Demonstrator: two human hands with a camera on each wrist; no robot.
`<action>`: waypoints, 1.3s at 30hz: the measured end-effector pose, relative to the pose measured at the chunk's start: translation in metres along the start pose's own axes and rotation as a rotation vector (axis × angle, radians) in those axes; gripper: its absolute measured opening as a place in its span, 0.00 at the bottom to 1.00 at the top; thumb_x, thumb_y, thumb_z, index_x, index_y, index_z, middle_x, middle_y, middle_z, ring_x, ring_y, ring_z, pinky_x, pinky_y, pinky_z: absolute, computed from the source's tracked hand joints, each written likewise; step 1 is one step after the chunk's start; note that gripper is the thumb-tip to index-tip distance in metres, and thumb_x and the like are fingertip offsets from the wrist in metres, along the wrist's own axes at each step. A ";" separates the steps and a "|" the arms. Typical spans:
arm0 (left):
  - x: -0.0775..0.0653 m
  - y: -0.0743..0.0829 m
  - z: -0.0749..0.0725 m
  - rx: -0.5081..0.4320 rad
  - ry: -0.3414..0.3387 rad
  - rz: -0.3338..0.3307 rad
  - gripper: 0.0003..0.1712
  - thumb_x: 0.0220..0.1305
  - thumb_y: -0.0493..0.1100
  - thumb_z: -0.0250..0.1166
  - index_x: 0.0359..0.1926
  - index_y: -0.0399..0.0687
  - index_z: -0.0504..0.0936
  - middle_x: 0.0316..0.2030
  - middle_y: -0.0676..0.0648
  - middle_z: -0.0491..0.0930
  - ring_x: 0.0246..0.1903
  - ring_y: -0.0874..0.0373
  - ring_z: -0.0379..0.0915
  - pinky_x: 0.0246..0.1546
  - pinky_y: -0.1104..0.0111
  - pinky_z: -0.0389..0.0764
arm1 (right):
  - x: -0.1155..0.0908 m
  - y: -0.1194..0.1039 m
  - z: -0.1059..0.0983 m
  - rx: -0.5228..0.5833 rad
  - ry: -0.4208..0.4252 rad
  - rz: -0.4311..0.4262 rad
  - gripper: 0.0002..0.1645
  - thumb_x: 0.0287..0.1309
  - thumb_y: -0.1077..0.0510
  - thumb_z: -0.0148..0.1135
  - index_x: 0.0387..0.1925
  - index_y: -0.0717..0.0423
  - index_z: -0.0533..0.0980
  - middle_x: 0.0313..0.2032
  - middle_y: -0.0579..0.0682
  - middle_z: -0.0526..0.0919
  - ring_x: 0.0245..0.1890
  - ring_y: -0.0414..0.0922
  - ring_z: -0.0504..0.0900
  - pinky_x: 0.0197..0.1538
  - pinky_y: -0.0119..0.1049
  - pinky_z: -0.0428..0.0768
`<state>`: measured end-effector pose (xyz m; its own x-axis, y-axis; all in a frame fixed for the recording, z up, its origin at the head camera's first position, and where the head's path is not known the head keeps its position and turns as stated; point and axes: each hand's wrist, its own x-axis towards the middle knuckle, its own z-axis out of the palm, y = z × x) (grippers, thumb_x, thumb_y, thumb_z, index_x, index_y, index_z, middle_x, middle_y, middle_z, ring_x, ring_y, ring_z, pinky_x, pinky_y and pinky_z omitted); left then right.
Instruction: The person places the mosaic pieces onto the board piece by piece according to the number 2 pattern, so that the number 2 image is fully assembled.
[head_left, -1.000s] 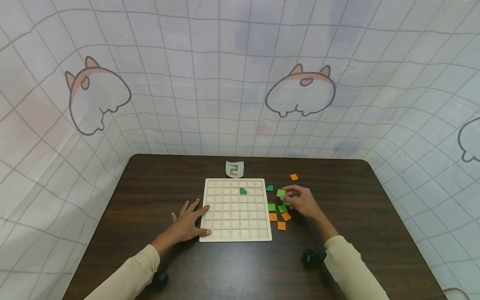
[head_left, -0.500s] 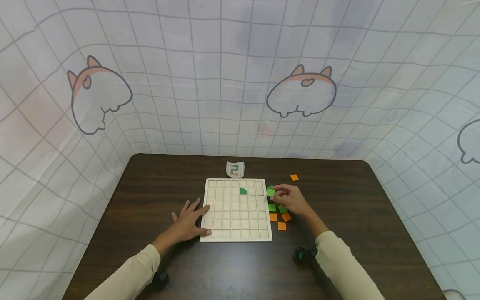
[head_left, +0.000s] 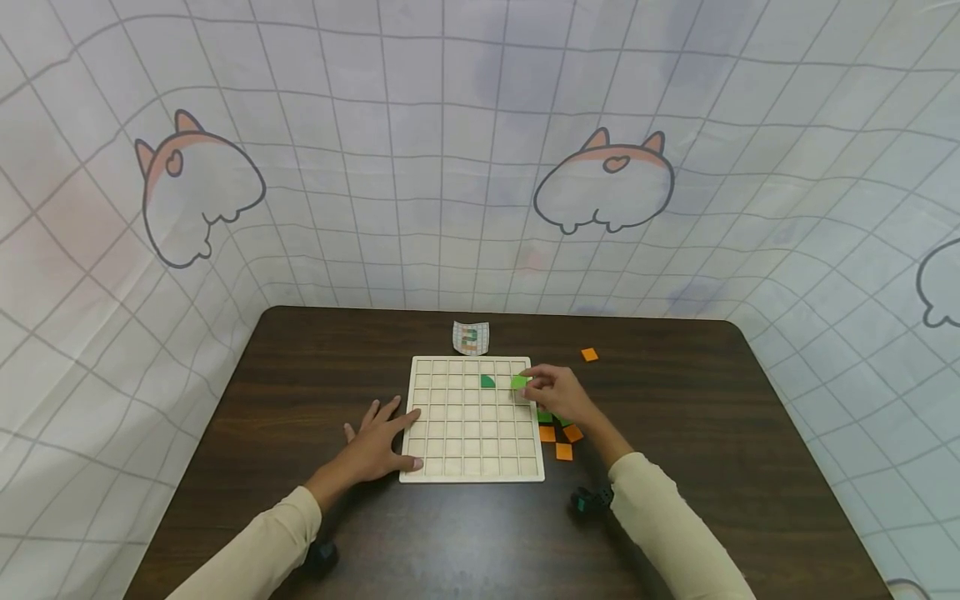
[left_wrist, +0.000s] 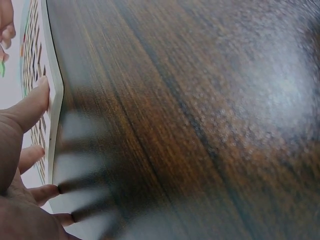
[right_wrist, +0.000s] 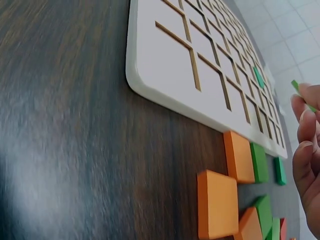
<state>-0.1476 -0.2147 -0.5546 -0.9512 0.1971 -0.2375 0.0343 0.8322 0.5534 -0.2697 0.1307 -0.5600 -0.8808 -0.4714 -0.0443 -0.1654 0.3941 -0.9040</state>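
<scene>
A cream grid board (head_left: 457, 450) lies flat on the dark wooden table. My left hand (head_left: 371, 450) rests at its left edge with fingers spread, thumb and one fingertip over the rim. That same hand (left_wrist: 20, 130) shows along the board's side in the left wrist view. Between thumb and fingertips my right hand (head_left: 558, 393) pinches a light green square tile (head_left: 518, 382), held over the board's upper right cells. The right wrist view shows the tile (right_wrist: 295, 86) edge-on, above the board. A dark green quarter-circle piece (head_left: 487, 382) sits in an upper cell.
Right of the board lie several tiles, including an orange tile (head_left: 563, 452) and a green tile (head_left: 544, 417), partly under the right hand. Another orange tile (head_left: 590, 354) lies farther back. A small printed card (head_left: 470, 338) stands behind the board. Grid-patterned cloth (head_left: 435, 183) surrounds the table.
My right hand has carried the light green tile leftward from the loose tiles to over the board's upper right cells. The left hand has stayed in place.
</scene>
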 end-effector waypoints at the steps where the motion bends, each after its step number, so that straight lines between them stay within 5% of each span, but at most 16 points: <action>1: 0.000 0.000 0.000 0.002 0.000 -0.001 0.50 0.54 0.58 0.77 0.75 0.56 0.66 0.78 0.37 0.49 0.77 0.28 0.34 0.58 0.18 0.35 | 0.001 0.000 0.002 0.002 -0.002 0.000 0.19 0.65 0.61 0.65 0.56 0.63 0.79 0.37 0.58 0.88 0.20 0.53 0.77 0.22 0.33 0.75; 19: 0.000 0.001 -0.001 0.000 -0.001 -0.009 0.50 0.53 0.57 0.77 0.75 0.56 0.66 0.78 0.37 0.49 0.77 0.29 0.34 0.58 0.18 0.36 | 0.007 -0.009 0.023 0.026 -0.015 0.064 0.19 0.65 0.59 0.66 0.56 0.58 0.80 0.39 0.54 0.87 0.20 0.44 0.78 0.25 0.36 0.77; 39: 0.000 0.002 -0.003 0.008 -0.021 -0.008 0.50 0.54 0.58 0.77 0.75 0.55 0.66 0.78 0.36 0.49 0.76 0.27 0.34 0.58 0.18 0.36 | 0.016 -0.017 0.038 0.033 -0.035 0.045 0.18 0.64 0.60 0.66 0.55 0.59 0.80 0.39 0.57 0.87 0.22 0.46 0.81 0.27 0.35 0.79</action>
<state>-0.1484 -0.2143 -0.5510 -0.9446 0.2018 -0.2587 0.0298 0.8380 0.5448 -0.2638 0.0865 -0.5618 -0.8707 -0.4818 -0.0992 -0.1111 0.3892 -0.9144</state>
